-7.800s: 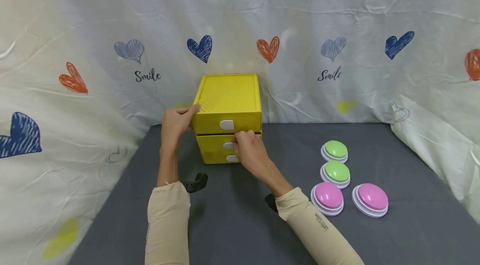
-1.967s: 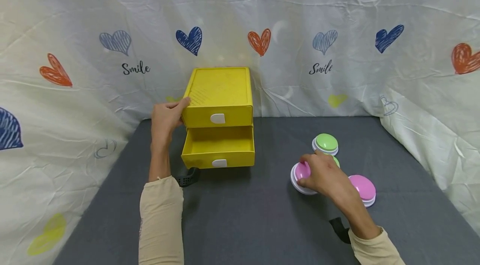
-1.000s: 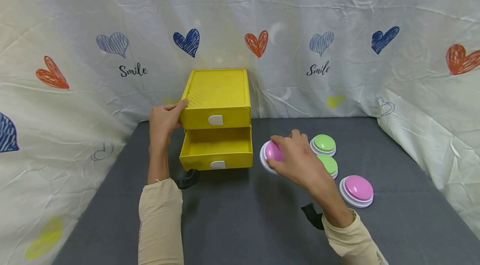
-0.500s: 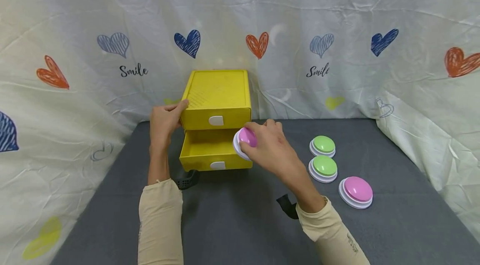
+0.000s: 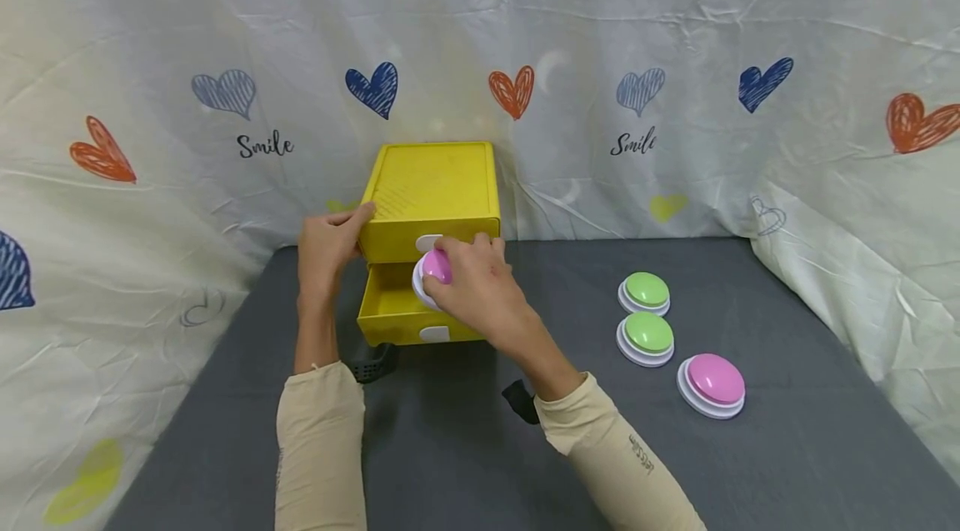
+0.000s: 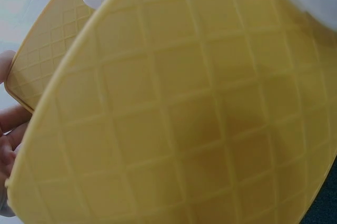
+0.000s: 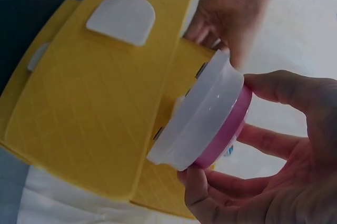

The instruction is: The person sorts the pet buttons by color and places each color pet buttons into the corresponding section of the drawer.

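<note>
My right hand [image 5: 483,285] holds a pink push button [image 5: 437,267] with a round white base, thumb and fingers around its dome. In the right wrist view, the white base [image 7: 202,113] faces the unit, tilted. The button is over a pulled-out drawer [image 5: 390,329] of a yellow drawer unit [image 5: 438,181], hiding part of its inside. My left hand [image 5: 326,252] grips the unit's upper left front corner, its thumb at the top edge. The drawer front [image 6: 184,103] fills most of the left wrist view.
On the dark table [image 5: 577,464], right of the unit, stand two green push buttons [image 5: 647,289] in a line and another pink push button [image 5: 716,378]. Behind hangs a white curtain [image 5: 570,31] with printed hearts.
The drawer has been pulled out. My right hand has picked up one pink push button and carried it left to the drawer. My left hand stays at the unit's corner.
</note>
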### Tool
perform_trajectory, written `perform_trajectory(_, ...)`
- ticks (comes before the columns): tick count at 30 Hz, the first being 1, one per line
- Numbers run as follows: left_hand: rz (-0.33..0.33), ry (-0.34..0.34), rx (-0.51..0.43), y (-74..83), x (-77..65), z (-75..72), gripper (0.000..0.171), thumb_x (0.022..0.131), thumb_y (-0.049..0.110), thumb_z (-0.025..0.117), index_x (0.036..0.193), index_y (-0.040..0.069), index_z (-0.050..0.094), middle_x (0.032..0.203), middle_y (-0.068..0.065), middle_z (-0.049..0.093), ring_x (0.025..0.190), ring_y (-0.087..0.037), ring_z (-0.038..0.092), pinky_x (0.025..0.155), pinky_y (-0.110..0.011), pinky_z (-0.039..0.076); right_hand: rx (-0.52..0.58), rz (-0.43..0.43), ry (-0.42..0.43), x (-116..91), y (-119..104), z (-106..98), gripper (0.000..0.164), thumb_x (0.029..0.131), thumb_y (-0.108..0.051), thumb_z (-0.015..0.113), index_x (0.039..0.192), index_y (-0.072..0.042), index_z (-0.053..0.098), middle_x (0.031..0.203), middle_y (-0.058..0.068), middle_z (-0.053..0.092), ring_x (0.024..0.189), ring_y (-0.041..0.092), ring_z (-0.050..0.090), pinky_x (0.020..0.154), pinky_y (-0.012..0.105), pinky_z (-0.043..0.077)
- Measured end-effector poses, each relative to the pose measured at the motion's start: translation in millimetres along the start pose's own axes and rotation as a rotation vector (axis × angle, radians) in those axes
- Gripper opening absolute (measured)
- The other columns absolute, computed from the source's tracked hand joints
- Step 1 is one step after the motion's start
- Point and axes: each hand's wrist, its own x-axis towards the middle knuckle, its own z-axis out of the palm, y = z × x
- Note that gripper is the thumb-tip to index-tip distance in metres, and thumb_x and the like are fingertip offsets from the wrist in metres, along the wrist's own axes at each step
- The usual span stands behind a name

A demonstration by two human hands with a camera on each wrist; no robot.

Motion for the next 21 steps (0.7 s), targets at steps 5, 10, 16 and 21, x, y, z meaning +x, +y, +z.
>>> perform_trajectory(5,0.008,0.015,0.023,0.1,0.1,0.0,0.065,0.072,0.064,0.062,0.110,0.013,0.069,0.108,-0.009,0.064,0.081,-0.017,0.062,0.064,-0.024,0.052,-0.025,-0.010,-0.003,6.0,-10.2,11.3,0.040,0.082,-0.037,0.066,0.115,-0.015,0.061,0.097,0.008,0.050,0.087,0.021,0.037,0.058,0.026,0.042)
perform_trajectory(10,0.020,0.027,0.043,-0.6,-1.1,0.7,0.063,0.072,0.065,0.062,0.106,0.012,0.071,0.098,-0.009,0.067,0.073,-0.015,0.062,0.061,-0.023,0.050,-0.076,-0.049,0.010,6.3,-19.3,23.1,0.038,0.081,-0.039,0.067,0.110,-0.014,0.061,0.098,0.009,0.049,0.086,0.021,0.037,0.059,0.026,0.044)
perform_trajectory(16,0.025,0.034,0.033,-1.4,-0.5,1.6,0.061,0.071,0.064,0.063,0.105,0.015,0.072,0.098,-0.008,0.067,0.071,-0.014,0.062,0.059,-0.023,0.051,-0.153,-0.089,0.038,9.0,-27.5,32.7,0.035,0.082,-0.039,0.066,0.106,-0.014,0.061,0.096,0.009,0.049,0.084,0.022,0.037,0.060,0.030,0.044)
perform_trajectory(21,0.024,0.038,0.039,-1.8,-1.1,-0.6,0.061,0.072,0.064,0.063,0.105,0.014,0.072,0.100,-0.009,0.066,0.074,-0.015,0.062,0.060,-0.022,0.050,-0.217,-0.140,0.046,14.7,-31.5,37.9,0.036,0.080,-0.043,0.067,0.099,-0.013,0.063,0.086,0.007,0.051,0.078,0.021,0.039,0.059,0.031,0.045)
